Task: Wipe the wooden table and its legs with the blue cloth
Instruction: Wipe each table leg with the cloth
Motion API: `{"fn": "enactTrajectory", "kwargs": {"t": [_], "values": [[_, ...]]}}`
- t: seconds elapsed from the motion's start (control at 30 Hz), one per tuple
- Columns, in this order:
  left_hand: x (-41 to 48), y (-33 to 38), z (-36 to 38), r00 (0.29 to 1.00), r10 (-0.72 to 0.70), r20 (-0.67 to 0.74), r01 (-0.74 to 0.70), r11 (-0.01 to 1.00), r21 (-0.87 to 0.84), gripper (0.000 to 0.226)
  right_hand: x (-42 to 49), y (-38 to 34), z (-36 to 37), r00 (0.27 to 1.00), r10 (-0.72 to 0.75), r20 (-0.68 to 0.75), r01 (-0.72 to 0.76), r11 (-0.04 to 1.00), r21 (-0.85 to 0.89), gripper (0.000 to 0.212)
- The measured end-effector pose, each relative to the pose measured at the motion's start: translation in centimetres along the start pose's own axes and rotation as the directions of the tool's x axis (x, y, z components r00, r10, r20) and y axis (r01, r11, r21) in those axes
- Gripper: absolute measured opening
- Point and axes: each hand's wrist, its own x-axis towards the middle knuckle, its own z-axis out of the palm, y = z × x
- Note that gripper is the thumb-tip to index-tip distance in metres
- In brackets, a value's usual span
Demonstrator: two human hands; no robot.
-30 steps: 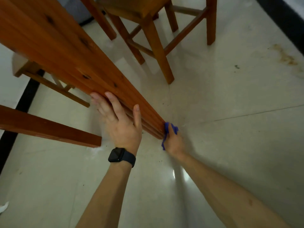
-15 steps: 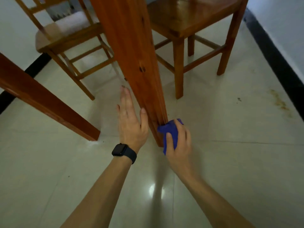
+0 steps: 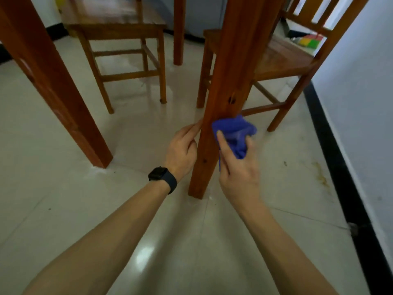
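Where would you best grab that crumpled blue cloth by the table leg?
Probably the bunched upper part of the crumpled blue cloth, coming from the right, away from the reddish-brown wooden table leg: it bulges free there, while the right hand grips its lower part.
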Motion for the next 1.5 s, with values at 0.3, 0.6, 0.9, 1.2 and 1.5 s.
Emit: {"fn": "enactTrajectory", "kwargs": {"t": [0.3,0.6,0.9,1.2,1.5], "values": [[-1.8,-0.2,-1.2,0.987,0.052,0.155,-0.066,0.994,0.090,0.077,-6.5,0.4,2.8,0.802,0.329,0.499,-0.400,0.916,0.040,0.043],[-1.6,-0.6,-0.8,0.991,-0.038,0.131,0.040,0.999,-0.016,0.073,-0.2,-0.8,2.2,0.996,0.085,0.023,-0.085,0.996,-0.003,0.057],[0.2,0.8,-2.2,0.903,-0.356,0.239,0.427,0.797,-0.428,0.045,2.1,-2.9,-1.3,0.989,0.067,-0.132,-0.053,0.993,0.108,0.061],[1.1,2.9,-4.2,0.745,-0.527,0.409,0.666,0.544,-0.511,0.036,3.1,-1.1,0.0,0.966,-0.154,0.205,0.191,0.967,-0.171,0.054],[-1.3,1.6,-5.7,0.601,-0.554,0.577,0.787,0.534,-0.308,0.036,0.1,-2.9,0.0,0.863,0.191,0.468,-0.317,0.925,0.208,0.044]]}}
